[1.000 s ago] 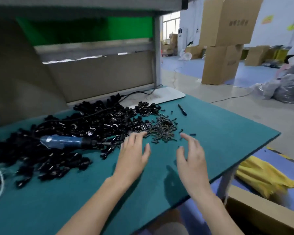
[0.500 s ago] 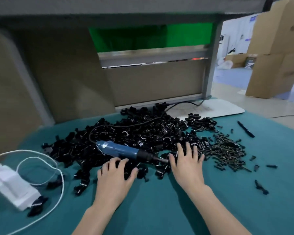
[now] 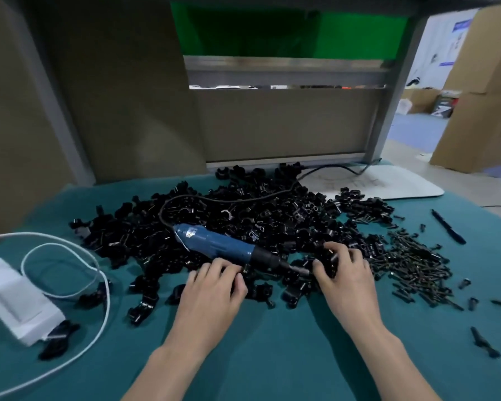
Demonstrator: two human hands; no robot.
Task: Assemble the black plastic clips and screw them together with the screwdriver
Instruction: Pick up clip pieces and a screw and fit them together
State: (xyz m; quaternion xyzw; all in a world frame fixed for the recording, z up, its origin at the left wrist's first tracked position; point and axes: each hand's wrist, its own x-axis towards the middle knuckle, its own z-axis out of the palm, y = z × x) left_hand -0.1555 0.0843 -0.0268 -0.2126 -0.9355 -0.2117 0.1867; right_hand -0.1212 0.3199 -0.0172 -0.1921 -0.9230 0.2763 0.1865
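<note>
Both forearms reach forward over the green table [image 3: 272, 369], palms down.

The left hand [image 3: 214, 290] lies at the near edge of the pile of black plastic clips [image 3: 258, 215]. Its fingers are bent, with the tips just beside the dark front section of the blue screwdriver [image 3: 220, 244].

The right hand [image 3: 346, 277] has its fingers curled into the clips at the screwdriver's tip end, with the thumb drawn in toward them.

The screwdriver lies tilted on top of the pile, untouched by either palm.

The fingertips of both hands are covered by clips and blurred. It cannot be determined whether either hand grips a clip.

The screwdriver bit is lost among the clips. Loose screws [image 3: 411, 261] lie to the right of the right hand.
</note>
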